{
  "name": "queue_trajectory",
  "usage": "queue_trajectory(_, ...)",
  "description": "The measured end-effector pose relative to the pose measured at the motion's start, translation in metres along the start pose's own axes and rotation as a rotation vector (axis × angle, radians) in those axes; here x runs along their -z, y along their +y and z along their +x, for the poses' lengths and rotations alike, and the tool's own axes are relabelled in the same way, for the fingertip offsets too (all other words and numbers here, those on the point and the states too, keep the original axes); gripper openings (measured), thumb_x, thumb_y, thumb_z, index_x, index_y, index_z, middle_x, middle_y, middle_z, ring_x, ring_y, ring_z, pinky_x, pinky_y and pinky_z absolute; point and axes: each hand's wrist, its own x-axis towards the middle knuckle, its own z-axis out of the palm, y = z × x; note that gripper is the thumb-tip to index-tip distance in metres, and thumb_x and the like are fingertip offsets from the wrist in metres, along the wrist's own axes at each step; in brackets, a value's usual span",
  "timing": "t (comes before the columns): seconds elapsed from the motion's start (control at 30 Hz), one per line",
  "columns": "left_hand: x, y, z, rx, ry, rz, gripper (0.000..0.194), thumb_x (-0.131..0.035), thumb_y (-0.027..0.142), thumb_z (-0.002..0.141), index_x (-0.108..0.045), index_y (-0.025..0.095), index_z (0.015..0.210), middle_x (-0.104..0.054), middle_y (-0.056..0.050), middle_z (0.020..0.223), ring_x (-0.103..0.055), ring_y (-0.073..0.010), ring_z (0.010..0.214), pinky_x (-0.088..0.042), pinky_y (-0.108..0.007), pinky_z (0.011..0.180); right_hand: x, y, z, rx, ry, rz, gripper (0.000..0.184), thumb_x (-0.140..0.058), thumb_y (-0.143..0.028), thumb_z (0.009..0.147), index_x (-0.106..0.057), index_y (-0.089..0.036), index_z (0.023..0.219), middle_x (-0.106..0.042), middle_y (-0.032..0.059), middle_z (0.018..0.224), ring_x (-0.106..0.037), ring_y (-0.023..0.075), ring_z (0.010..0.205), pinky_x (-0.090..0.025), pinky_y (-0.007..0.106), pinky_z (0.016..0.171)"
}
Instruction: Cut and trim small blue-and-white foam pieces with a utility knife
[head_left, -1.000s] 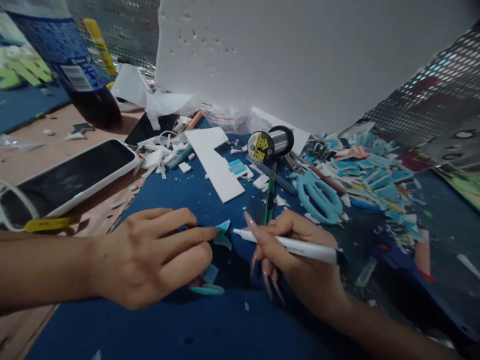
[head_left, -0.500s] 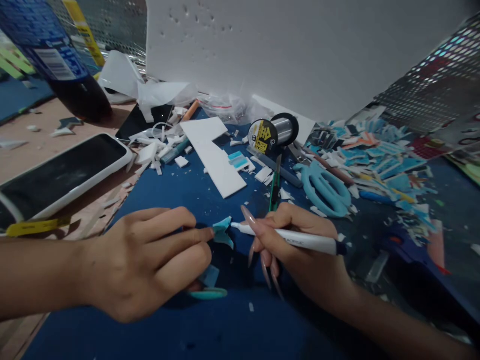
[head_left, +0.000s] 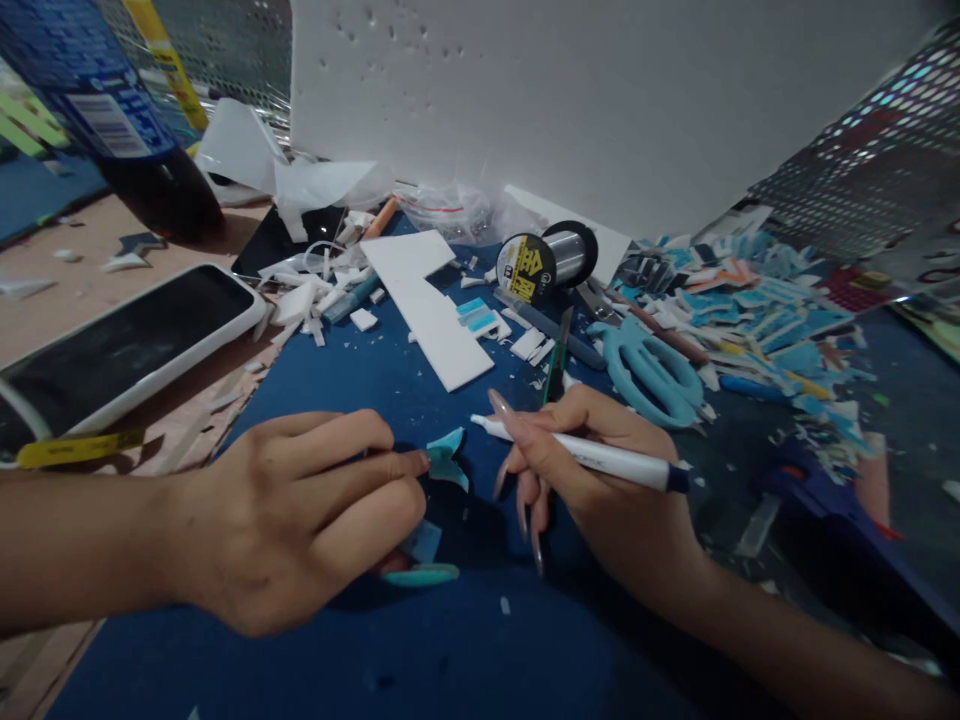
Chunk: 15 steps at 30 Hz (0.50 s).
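Observation:
Pinched in the fingers of my left hand [head_left: 300, 520] is a small blue tail-shaped piece [head_left: 448, 460], its forked end pointing right. Part of it is hidden by the fingers. Below, a flat light-blue piece [head_left: 424, 541] and a teal rounded edge [head_left: 421, 576] stick out from under the same hand; whether they join the tail is hidden. My right hand [head_left: 592, 470] is closed around a white acrylic paint marker [head_left: 611, 460] with a dark end. The marker's tip points left, a small gap away from the tail piece. A green craft knife [head_left: 556, 365] lies just behind the right hand.
Behind lie a white foam board piece [head_left: 442, 320], a spool of line [head_left: 551, 258], and blue-handled scissors [head_left: 652, 372]. Blue and white scraps [head_left: 780, 310] pile up at right near a purple tool [head_left: 832, 530]. A phone [head_left: 135, 345] and a bottle [head_left: 120, 130] are at left.
My right hand has drawn the marker slightly right, so its tip has come away from the blue tail piece. My left hand stays nearly still.

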Motion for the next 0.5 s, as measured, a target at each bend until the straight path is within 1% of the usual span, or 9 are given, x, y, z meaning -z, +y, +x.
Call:
queue_trajectory(0.13, 0.0005, 0.0003, 0.0, -0.001, -0.015, -0.009, 0.019, -0.037, 0.008, 0.094, -0.055, 0.013, 0.09, -0.072, -0.01, 0.089, -0.057, -0.0226, 0.076, -0.045, -0.034, 0.064, 0.0008, -0.0013, -0.001, 0.026, -0.017, -0.042, 0.029, -0.064, -0.028, 0.085, -0.053, -0.019, 0.061, -0.057, -0.0047, 0.046, -0.051, 0.006, 0.03, -0.042, 0.013, 0.029)
queue_trajectory(0.27, 0.0, -0.0003, -0.0007, -0.01, -0.005, -0.002, 0.02, -0.036, 0.011, 0.096, -0.055, 0.012, 0.09, -0.072, -0.011, 0.089, -0.057, -0.0229, 0.077, -0.045, -0.034, 0.065, 0.0022, 0.0001, -0.0034, 0.033, -0.001, -0.089, 0.029, -0.062, -0.028, 0.086, -0.052, -0.018, 0.061, -0.056, -0.0046, 0.046, -0.051, 0.0058, 0.03, -0.041, 0.013, 0.029)
queue_trajectory(0.43, 0.0007, 0.0, -0.0016, -0.003, -0.01, 0.021, 0.018, -0.037, 0.007, 0.093, -0.055, 0.013, 0.094, -0.072, -0.01, 0.091, -0.059, -0.0234, 0.08, -0.047, -0.035, 0.067, 0.0028, 0.0017, -0.0042, 0.05, 0.018, -0.122, 0.029, -0.06, -0.026, 0.087, -0.051, -0.018, 0.061, -0.055, -0.0052, 0.044, -0.05, 0.0053, 0.029, -0.04, 0.014, 0.03)
queue_trajectory(0.5, 0.0013, -0.0001, -0.0013, -0.002, -0.028, 0.027, 0.019, -0.036, 0.008, 0.094, -0.054, 0.013, 0.093, -0.073, -0.009, 0.091, -0.06, -0.0227, 0.08, -0.048, -0.034, 0.067, 0.0025, 0.0019, -0.0043, 0.061, -0.001, -0.119, 0.029, -0.061, -0.025, 0.087, -0.05, -0.018, 0.06, -0.055, -0.005, 0.044, -0.049, 0.0056, 0.029, -0.04, 0.015, 0.03)
